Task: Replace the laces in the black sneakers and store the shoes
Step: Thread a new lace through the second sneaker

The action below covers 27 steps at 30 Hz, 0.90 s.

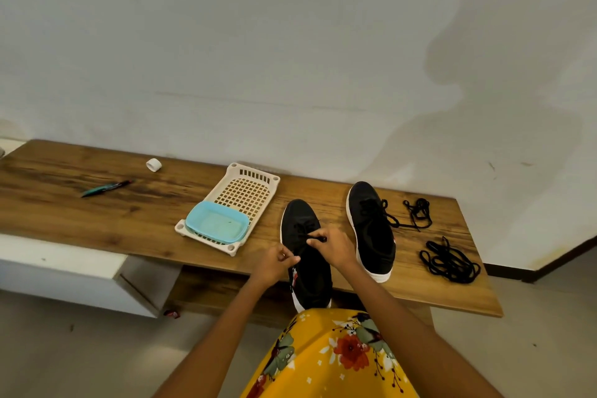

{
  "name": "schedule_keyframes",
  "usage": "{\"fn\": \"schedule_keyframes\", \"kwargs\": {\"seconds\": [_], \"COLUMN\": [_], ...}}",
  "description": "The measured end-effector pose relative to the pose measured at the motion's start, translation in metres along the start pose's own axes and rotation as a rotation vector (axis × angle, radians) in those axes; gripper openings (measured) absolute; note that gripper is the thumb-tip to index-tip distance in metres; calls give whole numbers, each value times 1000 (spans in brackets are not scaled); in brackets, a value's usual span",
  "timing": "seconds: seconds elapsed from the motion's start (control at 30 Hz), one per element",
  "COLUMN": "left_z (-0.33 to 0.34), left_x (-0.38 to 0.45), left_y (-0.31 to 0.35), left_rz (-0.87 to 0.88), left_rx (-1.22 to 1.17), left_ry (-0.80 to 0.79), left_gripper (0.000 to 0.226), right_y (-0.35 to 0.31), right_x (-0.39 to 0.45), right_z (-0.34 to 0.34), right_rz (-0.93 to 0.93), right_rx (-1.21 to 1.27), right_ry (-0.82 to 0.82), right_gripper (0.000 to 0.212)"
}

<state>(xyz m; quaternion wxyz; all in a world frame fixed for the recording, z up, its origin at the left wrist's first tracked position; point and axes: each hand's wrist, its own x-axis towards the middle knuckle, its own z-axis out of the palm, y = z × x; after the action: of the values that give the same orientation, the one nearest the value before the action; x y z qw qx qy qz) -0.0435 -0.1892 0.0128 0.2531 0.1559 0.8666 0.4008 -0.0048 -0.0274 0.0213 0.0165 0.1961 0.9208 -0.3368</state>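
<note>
- Up front, the near black sneaker (305,255) lies on the wooden desk (97,213), its heel hanging past the front edge toward the person's yellow floral garment (326,355).
- Over its tongue, the right hand (332,247) pinches a black lace end (318,238) between curled fingers.
- Just beside the shoe's left side, the left hand (276,260) has its fingers curled, apparently pinching the lace too, though the strand there is hard to make out.
- Further right stands the second black sneaker (371,229), toe to the wall, lace ends trailing off it.
- Right of that shoe lie two loose black lace piles, a small one (420,212) and a larger one (449,262).
- Left of the sneakers sits a cream plastic basket (248,191) holding a light blue tub (217,224).
- Far left, a green marker (106,187) and a white cap (153,165) lie apart.
</note>
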Motion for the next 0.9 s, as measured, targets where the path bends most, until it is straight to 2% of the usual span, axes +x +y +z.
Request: {"fn": "schedule_keyframes", "kwargs": {"seconds": [0.07,0.17,0.23,0.33,0.37,0.43,0.57,0.63,0.83,0.9], "left_z": [-2,-6,-6,-1,-1,-2,-6,-4,-1,-6], "left_x": [1,4,6,8,7,6,9,13,11,12], "left_y": [4,6,5,1,0,-5,-9,-6,4,-2], "left_rz": [-12,-79,-94,-38,-8,18,-78,-87,-31,-29], "left_rx": [-12,-86,-34,18,-14,-174,-482,-481,-429,-439], "left_ry": [20,78,59,49,48,23,51,43,29,-56], "left_gripper": [12,28,32,13,4,10,17,22,16,19], "right_y": [-1,-1,-1,1,1,2,4,5,6,6], "right_x": [-2,-2,-3,-5,-5,-5,-8,-10,-11,-11], "right_z": [1,3,4,4,4,4,8,10,10,11], "right_rz": [13,19,19,11,7,-8,-30,-33,-55,-42], "right_rx": [-12,-11,-4,11,14,14,29,48,39,41], "right_ry": [14,34,54,75,79,83,106,125,142,145], "right_gripper": [30,28,27,24,23,22,19,16,17,17]}}
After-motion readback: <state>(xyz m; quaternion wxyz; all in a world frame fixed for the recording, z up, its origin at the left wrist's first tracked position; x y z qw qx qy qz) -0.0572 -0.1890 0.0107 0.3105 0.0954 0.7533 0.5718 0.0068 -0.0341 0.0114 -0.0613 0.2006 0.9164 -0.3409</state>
